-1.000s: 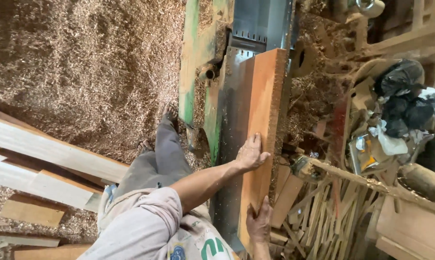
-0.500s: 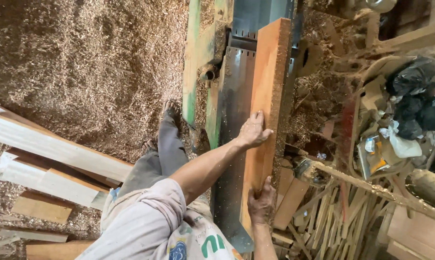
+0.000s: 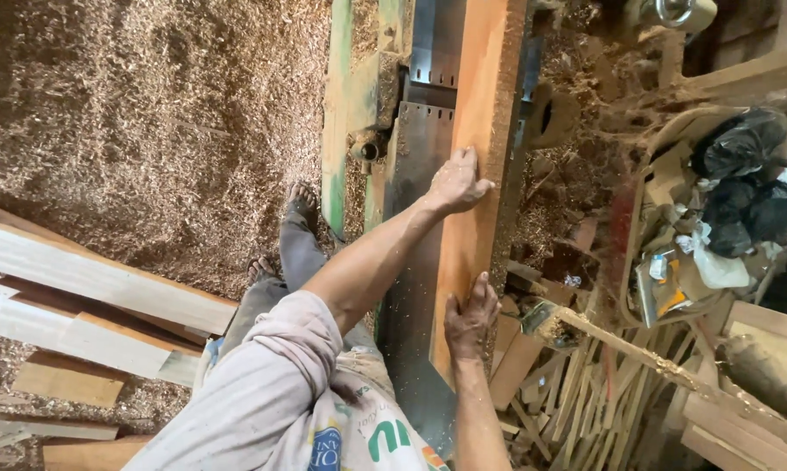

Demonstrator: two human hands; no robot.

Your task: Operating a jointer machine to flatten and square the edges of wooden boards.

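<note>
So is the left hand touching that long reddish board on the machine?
Touching: the head view shows the left hand pressed flat on the reddish board.

Left hand [image 3: 457, 181] extended forward, palm down, fingers spread, right hand [image 3: 470, 316] closer in, fingers flat, arm bent

Plank [image 3: 480, 174] on planer bed [image 3: 415, 201] — sawdust [image 3: 149, 113] left.
</note>
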